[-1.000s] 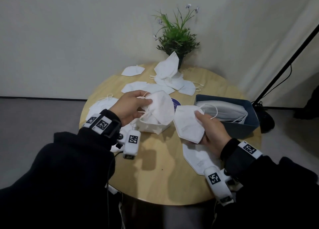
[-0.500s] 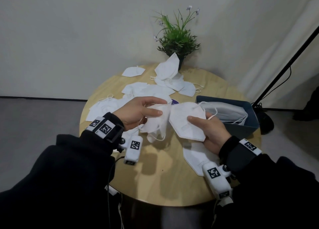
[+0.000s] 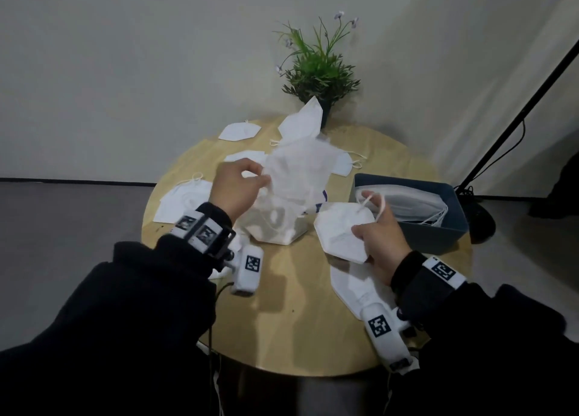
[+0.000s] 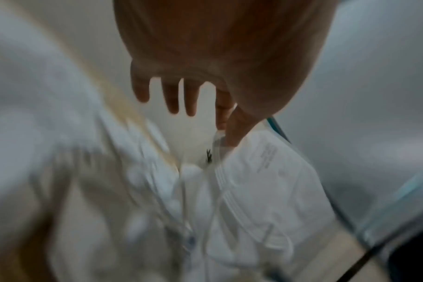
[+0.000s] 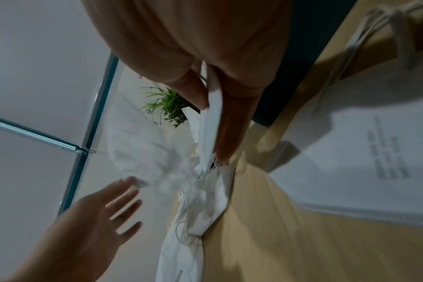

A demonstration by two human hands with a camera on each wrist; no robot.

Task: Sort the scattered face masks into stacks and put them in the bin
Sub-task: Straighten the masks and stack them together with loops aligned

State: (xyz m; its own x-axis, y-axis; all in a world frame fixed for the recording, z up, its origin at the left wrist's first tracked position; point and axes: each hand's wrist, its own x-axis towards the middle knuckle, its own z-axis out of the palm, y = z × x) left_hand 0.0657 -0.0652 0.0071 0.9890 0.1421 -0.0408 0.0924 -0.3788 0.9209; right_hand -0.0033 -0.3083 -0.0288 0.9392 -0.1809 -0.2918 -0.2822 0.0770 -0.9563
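Head view first: these folded white masks look feather-light and floppy, with thin ear loops that will snag on each other, so I'd take each one by a flat folded edge, not by a loop. The right hand (image 3: 377,238) has one mask (image 3: 341,234) pinched at its edge, thumb on top, just at 9 o'clock from the blue bin (image 3: 438,237), which already has a stack of masks in it. The left hand (image 3: 238,188) is up at the middle of the bench (image 3: 282,337) with a blurred mask bundle (image 3: 294,184) right at its fingertips; the blur is too heavy here to read that grip. Loose masks (image 3: 181,202) lie at 9 o'clock and more sit up at 12, by the potted plant (image 3: 319,74).

Left wrist view: smeared, but three fingers (image 4: 173,99) hang straight while thumb and forefinger pinch the top edge of the mask bundle (image 4: 266,181), which dangles limp below.

Right wrist view: thumb and fingers (image 5: 232,122) clamp the mask (image 5: 211,118) edge-on, wrist rolled sideways. The left hand (image 5: 92,215) shows at 7 o'clock, fingers splayed. Another mask lying flat (image 5: 374,152) sits on the wood at 3 o'clock.
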